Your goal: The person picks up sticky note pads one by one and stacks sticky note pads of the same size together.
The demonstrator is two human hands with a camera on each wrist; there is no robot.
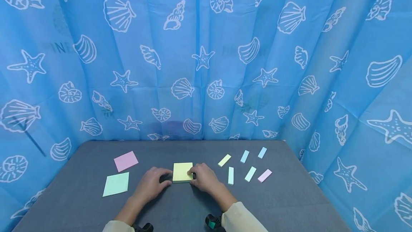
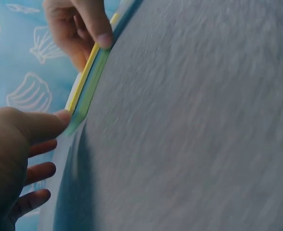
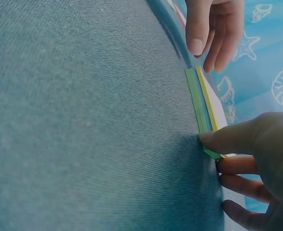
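- A square pad of yellow sticky notes (image 1: 182, 172) lies flat near the middle of a grey felt-covered table (image 1: 193, 207), close to the person's edge. The wrist views show the stack edge-on, with yellow sheets above green ones.
- The left hand (image 1: 150, 184) rests on the table at the pad's left side. Its thumb tip (image 2: 62, 117) touches the pad's near edge, and the other fingers lie loosely spread and nearly straight, holding nothing.
- The right hand (image 1: 202, 177) sits at the pad's right side. Its thumb (image 3: 227, 139) presses against the stack's lower edge; the remaining fingers are gently bent, resting by the pad rather than wrapped round it.
- With one hand on each side, the pad seems to be braced or squared so that it does not slide.
- To the left lie two loose square notes, well apart from the hands: a pink one (image 1: 126, 160) and a pale green one (image 1: 116, 184).
- To the right, six narrow paper strips (image 1: 230, 175) lie scattered in yellow, blue, green and pink.
- A blue curtain (image 1: 206, 56) printed with white shells and starfish hangs round the table.
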